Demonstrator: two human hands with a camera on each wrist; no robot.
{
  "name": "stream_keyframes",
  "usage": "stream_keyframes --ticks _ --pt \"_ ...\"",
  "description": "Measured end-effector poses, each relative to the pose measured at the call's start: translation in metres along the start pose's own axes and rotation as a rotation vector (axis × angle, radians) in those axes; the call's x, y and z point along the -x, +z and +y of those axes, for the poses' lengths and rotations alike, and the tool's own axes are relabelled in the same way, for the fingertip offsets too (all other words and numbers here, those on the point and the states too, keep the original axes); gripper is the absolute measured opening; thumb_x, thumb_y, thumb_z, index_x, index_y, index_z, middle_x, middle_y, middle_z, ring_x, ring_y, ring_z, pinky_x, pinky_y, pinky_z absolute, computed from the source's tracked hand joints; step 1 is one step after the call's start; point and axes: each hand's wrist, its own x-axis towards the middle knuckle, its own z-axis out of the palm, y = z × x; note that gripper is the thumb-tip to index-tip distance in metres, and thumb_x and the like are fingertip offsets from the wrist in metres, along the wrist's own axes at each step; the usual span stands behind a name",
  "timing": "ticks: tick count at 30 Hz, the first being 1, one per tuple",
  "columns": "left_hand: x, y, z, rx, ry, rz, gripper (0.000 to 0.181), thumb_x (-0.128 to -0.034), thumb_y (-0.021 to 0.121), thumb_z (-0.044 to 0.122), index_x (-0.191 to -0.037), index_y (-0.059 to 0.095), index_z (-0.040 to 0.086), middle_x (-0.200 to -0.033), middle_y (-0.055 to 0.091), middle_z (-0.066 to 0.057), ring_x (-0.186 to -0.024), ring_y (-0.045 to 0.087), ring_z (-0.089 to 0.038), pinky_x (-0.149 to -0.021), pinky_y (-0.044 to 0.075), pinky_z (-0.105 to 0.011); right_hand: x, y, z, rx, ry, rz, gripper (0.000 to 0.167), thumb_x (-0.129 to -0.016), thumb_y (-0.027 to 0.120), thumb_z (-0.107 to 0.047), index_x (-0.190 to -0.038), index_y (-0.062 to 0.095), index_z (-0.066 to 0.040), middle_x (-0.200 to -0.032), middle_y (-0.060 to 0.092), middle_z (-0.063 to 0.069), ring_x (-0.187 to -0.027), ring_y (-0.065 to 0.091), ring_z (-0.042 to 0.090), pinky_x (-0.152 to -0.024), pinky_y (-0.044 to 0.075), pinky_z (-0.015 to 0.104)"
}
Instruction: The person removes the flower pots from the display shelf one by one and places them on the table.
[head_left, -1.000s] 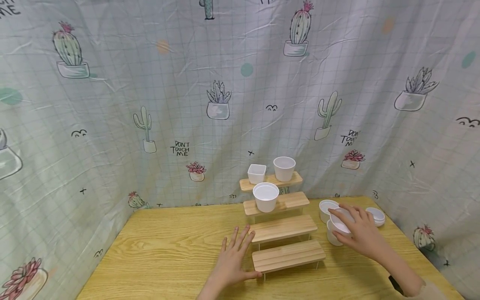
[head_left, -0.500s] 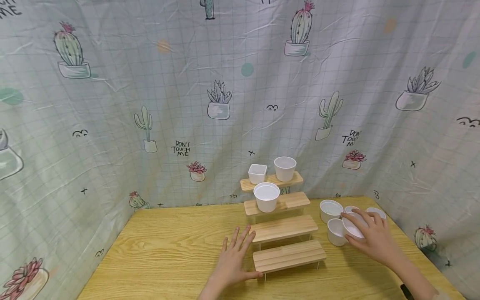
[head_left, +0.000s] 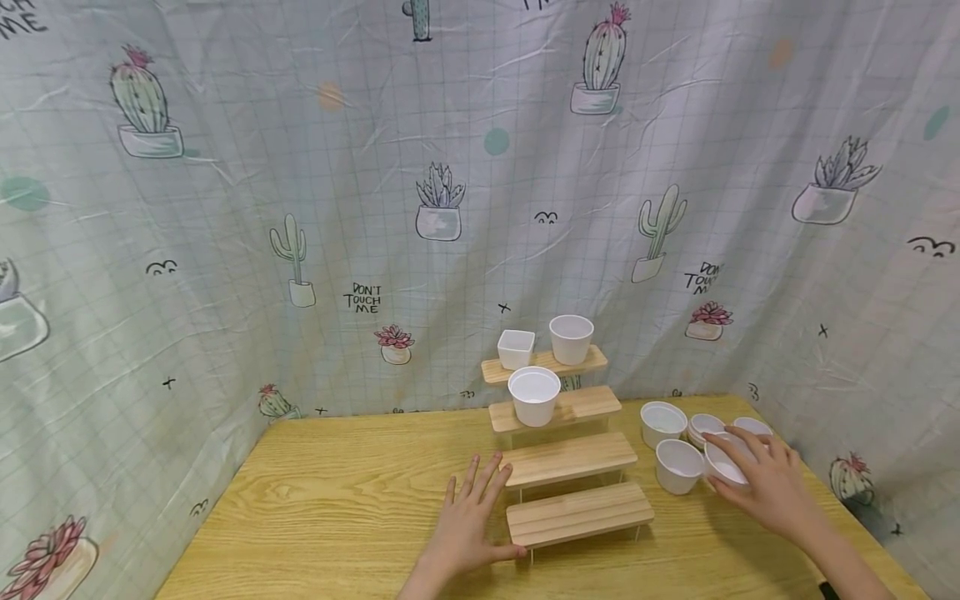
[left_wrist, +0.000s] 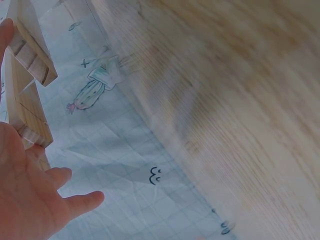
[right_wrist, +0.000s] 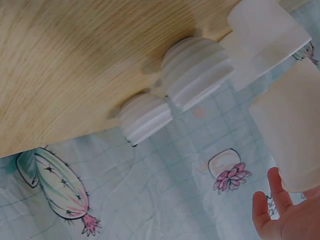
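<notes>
Fingers spread, my left hand (head_left: 463,533) (left_wrist: 30,195) rests against the left side of a stepped wooden stand (head_left: 577,515) (left_wrist: 29,112), its thumb at the bottom step's corner. My right hand (head_left: 780,492) (right_wrist: 297,217) grips a white round cup (head_left: 723,463) (right_wrist: 292,127) above the table's right side. Just left of that cup, another white cup (head_left: 678,467) stands upright. On the stand's top step are a small square pot (head_left: 516,350) and a round cup (head_left: 572,340); a ribbed-rim cup (head_left: 534,397) sits one step lower.
Behind the held cup are a wide white cup (head_left: 663,423), a low stack of white cups (head_left: 705,427) and more white ware (head_left: 752,427) partly covered by the right hand. A cactus-print curtain (head_left: 337,208) borders the wooden table (head_left: 315,500).
My right hand has moved right with its cup, away from over the standing cups, uncovering them and the low stack. The left hand stays against the stand.
</notes>
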Motion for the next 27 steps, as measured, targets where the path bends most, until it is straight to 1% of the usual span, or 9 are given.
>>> stream_keyframes --ticks 7,13,21,27 --pt "0.0 0.001 -0.001 -0.017 0.007 0.015 0.108 -0.0587 0.062 0.071 -0.144 0.014 0.024 -0.152 0.009 0.003 -0.136 0.017 -0.034 -0.098 0.028 -0.063 0.006 0.001 0.01 0.011 0.022 -0.017 0.064 -0.055 0.08 -0.024 -0.114 0.055 -0.02 -0.114 0.049 0.015 -0.095 0.039 0.036 -0.063 0.028 0.052" --pt "0.0 0.001 -0.001 -0.009 0.004 0.004 0.108 -0.0593 0.061 0.071 -0.144 0.013 0.024 -0.152 0.008 0.003 -0.137 0.016 -0.034 -0.098 0.027 -0.063 0.012 0.001 0.017 0.042 0.054 -0.022 0.063 -0.055 0.08 -0.026 -0.114 0.055 -0.02 -0.114 0.05 0.013 -0.09 0.042 0.038 -0.063 0.03 0.054" --pt "0.0 -0.001 0.0 0.0 -0.006 -0.012 0.108 -0.0593 0.061 0.071 -0.144 0.013 0.024 -0.152 0.006 0.004 -0.137 0.014 -0.033 -0.099 0.026 -0.063 0.018 0.001 0.029 0.09 0.092 -0.058 0.062 -0.06 0.078 -0.03 -0.116 0.054 -0.022 -0.113 0.05 0.013 -0.087 0.044 0.037 -0.061 0.033 0.055" --pt "0.0 -0.002 0.001 -0.011 -0.006 -0.008 0.108 -0.059 0.061 0.072 -0.144 0.014 0.024 -0.152 0.007 0.004 -0.137 0.015 -0.033 -0.099 0.027 -0.063 0.018 0.002 0.037 0.089 0.127 -0.081 0.058 -0.064 0.076 -0.03 -0.116 0.053 -0.023 -0.114 0.048 0.013 -0.086 0.043 0.037 -0.06 0.03 0.055"
